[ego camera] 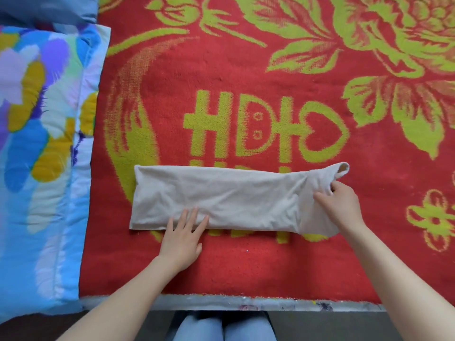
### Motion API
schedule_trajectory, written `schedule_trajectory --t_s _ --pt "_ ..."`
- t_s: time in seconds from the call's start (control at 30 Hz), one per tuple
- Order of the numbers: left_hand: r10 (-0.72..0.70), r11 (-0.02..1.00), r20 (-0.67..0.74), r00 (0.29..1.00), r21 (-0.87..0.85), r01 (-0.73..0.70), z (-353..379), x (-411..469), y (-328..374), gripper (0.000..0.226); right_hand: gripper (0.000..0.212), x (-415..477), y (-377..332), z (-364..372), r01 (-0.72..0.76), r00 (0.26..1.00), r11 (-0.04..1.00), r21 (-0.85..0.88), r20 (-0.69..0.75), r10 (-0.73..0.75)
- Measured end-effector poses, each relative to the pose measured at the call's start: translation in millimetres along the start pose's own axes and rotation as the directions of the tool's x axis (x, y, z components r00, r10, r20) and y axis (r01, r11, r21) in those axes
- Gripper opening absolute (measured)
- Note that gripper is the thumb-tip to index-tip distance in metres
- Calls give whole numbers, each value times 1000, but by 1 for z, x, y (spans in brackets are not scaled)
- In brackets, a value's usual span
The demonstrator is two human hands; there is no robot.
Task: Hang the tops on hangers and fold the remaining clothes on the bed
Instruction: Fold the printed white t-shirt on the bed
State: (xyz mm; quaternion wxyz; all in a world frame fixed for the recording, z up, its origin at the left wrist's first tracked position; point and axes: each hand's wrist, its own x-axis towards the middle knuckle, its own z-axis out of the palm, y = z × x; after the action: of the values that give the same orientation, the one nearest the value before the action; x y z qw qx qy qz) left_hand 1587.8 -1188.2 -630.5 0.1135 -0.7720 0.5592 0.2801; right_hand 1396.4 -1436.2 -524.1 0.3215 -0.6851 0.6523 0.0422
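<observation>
The beige garment (221, 193) is folded into a long strip, so what kind of clothing it is cannot be made out; a small open tube of cloth sticks out at its far right corner. The strip covers the near part of the yellow-green lettering woven into the red blanket (246, 267), and the blanket's flower pattern is cut off at the far and right edges of the view. Both forearms run out of the bottom edge of the view, and only the knees of blue jeans (221, 328) show below the bed's near edge.

The garment lies across the middle of the bed, lengthwise from left to right. The left hand (183, 236) has no grip: its fingers are straight and spread, resting flat on the strip's near edge, left of its middle. The right hand (342, 205) has its grip on the strip's right end, fingers curled into bunched cloth; the fingertips are partly buried in the folds. A loose flap hangs below this hand toward the near side.

A colourful quilt (37, 143) lies along the left, with a blue pillow (46, 8) at the far left corner.
</observation>
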Motion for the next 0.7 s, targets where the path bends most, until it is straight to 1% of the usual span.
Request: schedule_trajectory --t_s 0.03,0.1,0.17,0.2,0.27,0.3,0.33,0.37,0.4,0.43,0.47,0.53,0.57,0.6,0.63,0.7 --pt "-4 1000 -20 1000 26 4 2 0 1 82 33 -10 -22 9 62 998 997 -43 7 -62" --pt "-78 997 54 996 24 76 5 -4 5 73 34 -31 -67 33 196 980 978 -72 59 -192" --pt "-88 996 0 996 8 88 7 -10 5 83 30 -53 -110 62 313 940 949 -24 147 -307" --pt "-92 996 12 996 -9 92 10 -14 5 86 27 -62 -128 79 367 908 930 16 212 -361" --pt "-56 998 -72 996 1 57 22 -21 3 75 10 -78 -153 113 445 813 890 97 374 -447" --pt "-68 998 -82 994 -18 67 29 -25 2 71 15 -85 -158 130 474 751 869 140 452 -482" --pt "-78 996 -75 994 -38 76 32 -31 1 69 32 -90 -158 146 495 686 851 174 522 -506" --pt "-74 996 -88 993 -53 70 34 -36 0 65 46 -92 -155 157 506 644 839 197 561 -520" --pt "-71 996 -137 988 -67 62 38 -41 -3 58 54 -91 -147 167 518 640 832 199 555 -531" --pt "-69 995 -206 976 -78 54 43 -46 -7 46 57 -89 -136 172 528 668 832 172 520 -532" --pt "-75 994 -260 963 -91 53 47 -50 -15 40 54 -86 -122 176 533 713 838 121 469 -521" --pt "-103 991 -369 924 -119 62 53 -55 -26 44 47 -78 -89 179 566 789 822 -71 337 -514" --pt "-112 991 -435 893 -112 70 54 -57 -30 45 44 -76 -72 178 599 796 781 -179 243 -555" --pt "-111 993 -480 870 -94 75 55 -57 -32 46 45 -74 -55 180 638 770 721 -272 190 -609" --pt "-109 994 -516 850 -73 83 53 -55 -33 48 49 -73 -41 182 670 736 658 -343 197 -647" --pt "-72 996 -561 825 3 89 51 -45 -38 56 67 -68 -19 189 732 666 523 -436 297 -685"
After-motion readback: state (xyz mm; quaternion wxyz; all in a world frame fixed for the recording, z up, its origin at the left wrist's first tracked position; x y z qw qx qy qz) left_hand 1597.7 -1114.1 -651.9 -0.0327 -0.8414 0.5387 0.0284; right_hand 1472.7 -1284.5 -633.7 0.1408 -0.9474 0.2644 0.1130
